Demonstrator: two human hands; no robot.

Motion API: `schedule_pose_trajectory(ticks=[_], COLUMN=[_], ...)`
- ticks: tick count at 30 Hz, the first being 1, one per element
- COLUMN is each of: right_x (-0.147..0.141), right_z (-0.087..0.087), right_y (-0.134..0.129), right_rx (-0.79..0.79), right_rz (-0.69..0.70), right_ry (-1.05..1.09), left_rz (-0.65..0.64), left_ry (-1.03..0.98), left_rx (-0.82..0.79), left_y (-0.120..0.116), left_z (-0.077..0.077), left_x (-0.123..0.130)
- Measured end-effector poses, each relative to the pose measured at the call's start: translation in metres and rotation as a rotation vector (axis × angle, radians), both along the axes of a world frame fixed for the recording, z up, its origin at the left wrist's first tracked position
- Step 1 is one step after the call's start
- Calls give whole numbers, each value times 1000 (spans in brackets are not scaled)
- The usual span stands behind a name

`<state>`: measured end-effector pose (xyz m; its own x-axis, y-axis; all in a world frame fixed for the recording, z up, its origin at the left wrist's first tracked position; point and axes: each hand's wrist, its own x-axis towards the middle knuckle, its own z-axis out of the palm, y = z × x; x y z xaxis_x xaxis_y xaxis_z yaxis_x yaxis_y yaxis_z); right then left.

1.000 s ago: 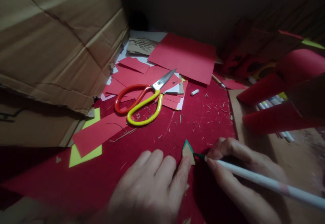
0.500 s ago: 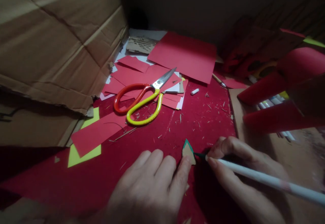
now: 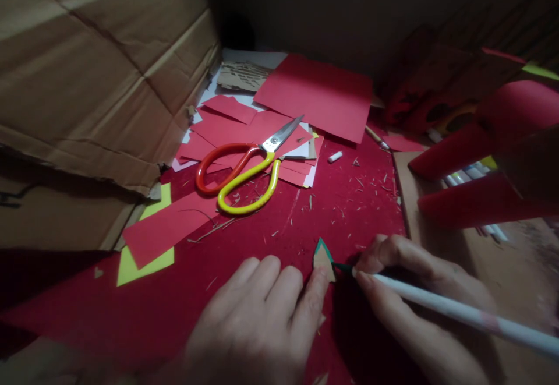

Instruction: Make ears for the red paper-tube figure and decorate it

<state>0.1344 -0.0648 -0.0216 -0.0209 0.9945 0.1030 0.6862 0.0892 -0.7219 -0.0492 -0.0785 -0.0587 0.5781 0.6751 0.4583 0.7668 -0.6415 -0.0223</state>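
Low at the near edge of the red surface (image 3: 332,210), the right hand (image 3: 410,283) pinches a white marker (image 3: 454,312) between thumb and fingers, barrel running off to the lower right, dark green tip touching the right edge of a small cardboard cutout (image 3: 324,257). Cutout is pointed at the top, tan, with a green outline along its upper edges; it lies flat on the red surface between the two hands. Left hand (image 3: 262,321) rests palm down, fingers loosely together, one fingertip pressing on the cutout's lower left corner. Fine pale scraps scattered over the red surface beyond. Farther out, scissors (image 3: 244,172) with one orange and one yellow handle lie shut on a pile of red paper pieces (image 3: 231,123). Large red sheet (image 3: 318,96) behind that. Red strip (image 3: 168,228) over a yellow-green piece (image 3: 131,265) to the left. Big corrugated cardboard sheet (image 3: 96,64) leans in at far left. Red rolled tubes (image 3: 476,198) at right, above some pens, partly blurred. Small white cap-like bit (image 3: 335,156) near the scissors.
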Motion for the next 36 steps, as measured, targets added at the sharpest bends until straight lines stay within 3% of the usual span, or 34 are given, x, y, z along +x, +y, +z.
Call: schedule_pose_trajectory(ticks=[22, 27, 36], right_x=[1, 0, 0], right_z=[5, 3, 7], right_y=[2, 2, 2], right_rx=[-30, -16, -32], right_rz=[15, -39, 15], right_ry=[-45, -22, -42], left_rz=[24, 31, 22], left_ry=[-26, -27, -29], left_rx=[11, -11, 4], left_y=[0, -1, 1], left_z=[-2, -3, -1], left_x=[2, 3, 3])
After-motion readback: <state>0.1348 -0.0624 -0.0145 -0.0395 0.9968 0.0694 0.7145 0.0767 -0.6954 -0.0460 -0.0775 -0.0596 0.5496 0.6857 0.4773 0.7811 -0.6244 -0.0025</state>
